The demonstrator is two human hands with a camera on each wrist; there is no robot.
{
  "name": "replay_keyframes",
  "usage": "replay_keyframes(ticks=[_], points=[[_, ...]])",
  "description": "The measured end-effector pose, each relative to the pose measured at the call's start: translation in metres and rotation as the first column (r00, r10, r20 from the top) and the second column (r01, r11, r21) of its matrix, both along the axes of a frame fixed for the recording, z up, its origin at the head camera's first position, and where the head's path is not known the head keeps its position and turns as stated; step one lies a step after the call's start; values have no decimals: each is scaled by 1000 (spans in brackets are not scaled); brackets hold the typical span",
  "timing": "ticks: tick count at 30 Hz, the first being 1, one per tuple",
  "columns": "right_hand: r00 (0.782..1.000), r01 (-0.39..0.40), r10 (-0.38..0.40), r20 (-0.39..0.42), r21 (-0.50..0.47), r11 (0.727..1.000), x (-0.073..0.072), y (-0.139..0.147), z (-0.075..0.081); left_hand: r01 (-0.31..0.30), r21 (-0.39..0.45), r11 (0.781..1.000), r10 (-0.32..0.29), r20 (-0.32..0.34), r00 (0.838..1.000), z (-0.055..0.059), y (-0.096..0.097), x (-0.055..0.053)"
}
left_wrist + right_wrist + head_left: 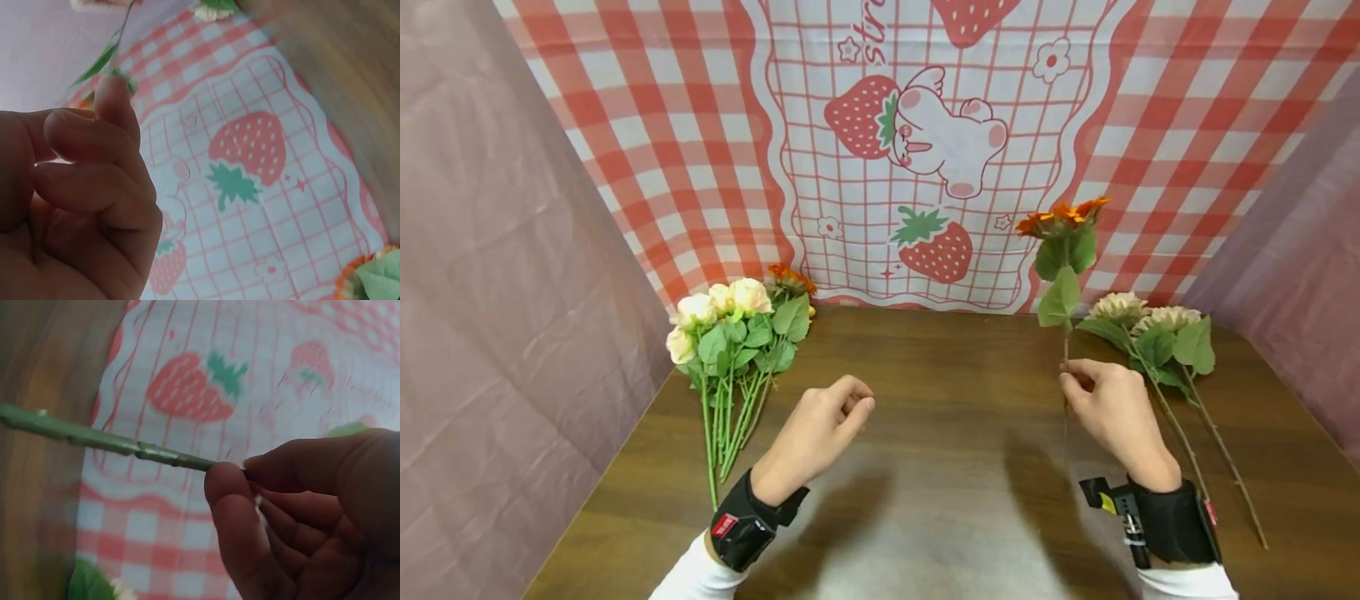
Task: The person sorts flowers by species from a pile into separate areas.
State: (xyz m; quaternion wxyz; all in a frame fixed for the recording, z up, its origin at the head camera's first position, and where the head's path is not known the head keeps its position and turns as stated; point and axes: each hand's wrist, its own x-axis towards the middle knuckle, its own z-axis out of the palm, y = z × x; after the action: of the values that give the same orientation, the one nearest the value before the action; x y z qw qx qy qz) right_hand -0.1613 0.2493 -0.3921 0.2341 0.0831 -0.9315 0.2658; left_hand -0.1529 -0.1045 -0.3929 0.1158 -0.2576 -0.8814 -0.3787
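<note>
Fingers (228, 487) pinch stem (94, 437) (upright).

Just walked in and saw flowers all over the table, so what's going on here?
A person is sorting artificial flowers on a wooden table. The right hand pinches the stem of an orange flower and holds it upright. The left hand hovers with loosely curled fingers, holding nothing. A bunch of cream roses lies at the left, and two pale flowers lie at the right.
</note>
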Motion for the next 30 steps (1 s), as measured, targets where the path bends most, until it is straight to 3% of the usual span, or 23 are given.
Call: replay_keyframes(ticks=[5,9,15,22,27,30], points=[[993,39,-48,106,85,996,-8,27,-13,-20,7,1000,19,19,1000,2,-5,-1],[975,15,-42,219,127,992,-13,43,-25,-26,-2,1000,26,30,999,2,-6,-2],[926,-14,-45,375,154,988,-17,60,-39,-47,-16,999,47,31,998,1,-7,-2],[884,-15,-50,464,135,991,-20,74,-52,-58,-35,998,59,37,998,3,-8,-3],[820,11,-93,564,148,989,-21,82,-52,-55,-38,998,57,36,998,3,-8,-3],[800,25,-103,591,138,990,-20,85,-53,-60,-41,997,61,32,998,3,-8,-3]])
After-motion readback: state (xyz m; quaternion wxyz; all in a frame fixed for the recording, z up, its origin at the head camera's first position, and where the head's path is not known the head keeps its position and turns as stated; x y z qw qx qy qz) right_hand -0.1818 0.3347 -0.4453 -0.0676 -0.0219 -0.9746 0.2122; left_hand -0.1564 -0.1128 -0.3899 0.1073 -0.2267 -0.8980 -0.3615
